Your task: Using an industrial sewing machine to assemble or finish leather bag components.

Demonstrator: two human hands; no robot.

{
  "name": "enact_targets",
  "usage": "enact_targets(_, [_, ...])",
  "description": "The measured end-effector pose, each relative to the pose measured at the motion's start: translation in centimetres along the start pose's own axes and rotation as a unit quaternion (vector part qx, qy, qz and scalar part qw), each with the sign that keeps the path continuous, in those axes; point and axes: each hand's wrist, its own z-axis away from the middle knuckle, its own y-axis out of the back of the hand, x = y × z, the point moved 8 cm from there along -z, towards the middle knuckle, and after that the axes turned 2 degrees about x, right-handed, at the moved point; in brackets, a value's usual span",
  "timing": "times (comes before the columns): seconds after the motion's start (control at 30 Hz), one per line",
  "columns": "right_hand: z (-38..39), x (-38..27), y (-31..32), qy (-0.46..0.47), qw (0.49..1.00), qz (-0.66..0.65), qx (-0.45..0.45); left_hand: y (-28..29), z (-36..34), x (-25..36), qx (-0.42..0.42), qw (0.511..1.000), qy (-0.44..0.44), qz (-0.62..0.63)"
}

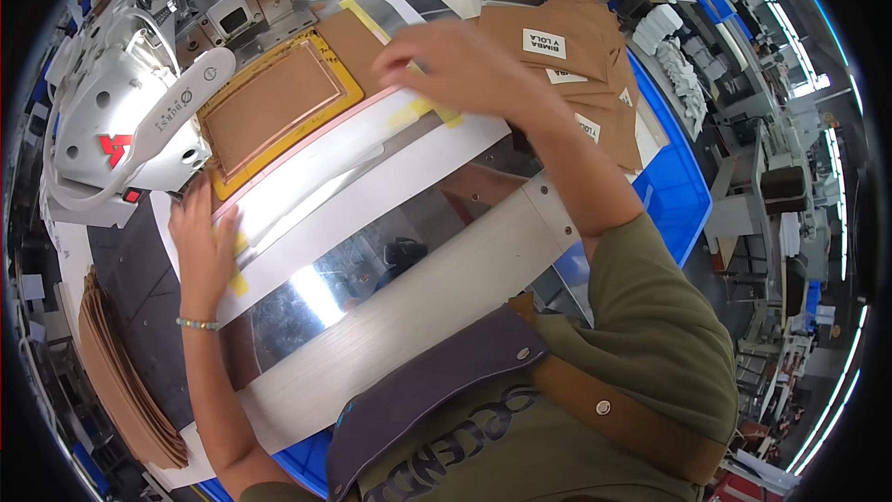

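Note:
My left hand (pixel 203 246) lies with fingers stretched out at the near left corner of a yellow-edged rectangular frame (pixel 351 85). Inside that frame shows brown fabric (pixel 269 102) with a pale rectangular outline. More brown fabric (pixel 358 45) extends to the right of the frame. Over its right end hovers my right hand (pixel 455 65), blurred, fingers bent; whether anything is in them cannot be made out. A white sheet (pixel 455 153) with yellow tape (pixel 409 113) lies under the work. The white sewing machine head (pixel 102 121) stands beside my left hand.
A white lamp (pixel 177 102) reaches over the frame. Stacked brown pieces with white labels (pixel 530 37) lie at right, above a blue bin (pixel 678 186). A bundle of brown pieces (pixel 125 372) stands at left. A metal rail (pixel 418 316) runs along the near edge.

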Motion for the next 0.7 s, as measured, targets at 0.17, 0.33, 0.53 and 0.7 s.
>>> enact_targets(0.17, [4.5, 7.9, 11.4, -0.171, 0.955, 0.238, 0.033, 1.2, 2.4, -4.4, 0.028, 0.996, 0.062, -0.063])
enact_targets(0.33, [7.2, 17.5, 9.2, -0.202, 0.963, 0.173, -0.034, 2.4, 4.1, -6.3, 0.063, 0.994, 0.083, -0.017])
enact_targets(0.53, [3.3, 15.8, 10.0, -0.168, 0.985, 0.004, 0.026, 3.3, 2.3, -4.3, 0.101, 0.994, 0.041, 0.004])
enact_targets(0.7, [-6.6, 5.1, 0.2, 0.027, 0.997, -0.065, 0.040, 2.1, 1.8, -4.7, 0.089, 0.995, 0.048, 0.017])
